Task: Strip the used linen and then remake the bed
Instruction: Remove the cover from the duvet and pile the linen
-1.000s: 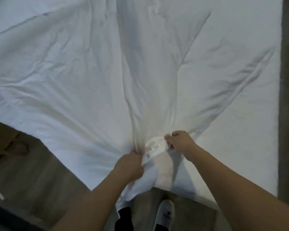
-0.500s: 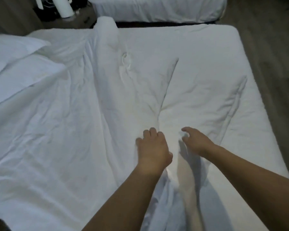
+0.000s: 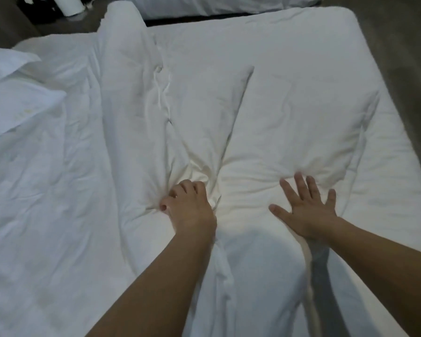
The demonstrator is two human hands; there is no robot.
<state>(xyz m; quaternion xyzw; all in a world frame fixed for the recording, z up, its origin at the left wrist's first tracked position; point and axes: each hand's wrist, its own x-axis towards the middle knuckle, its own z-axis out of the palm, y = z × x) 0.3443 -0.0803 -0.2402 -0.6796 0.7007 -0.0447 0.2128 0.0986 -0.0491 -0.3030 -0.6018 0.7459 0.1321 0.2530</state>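
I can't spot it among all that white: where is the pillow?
In the head view the pillow lies at the far left of the bed, beside the rumpled duvet, well away from both hands.

I am in a bedroom, likely a hotel room. My bed (image 3: 387, 166) is all white linen, a second bed (image 3: 229, 6) stands just beyond it, and the floor (image 3: 404, 45) is carpeted.

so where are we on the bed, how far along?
Mid-job. Done: white duvet is on the mattress, though bunched and creased. In hand: left hand grips a fold, right hand presses flat beside it. Left: spreading it square; pillows sit loose at the left; a rolled bundle is unplaced.
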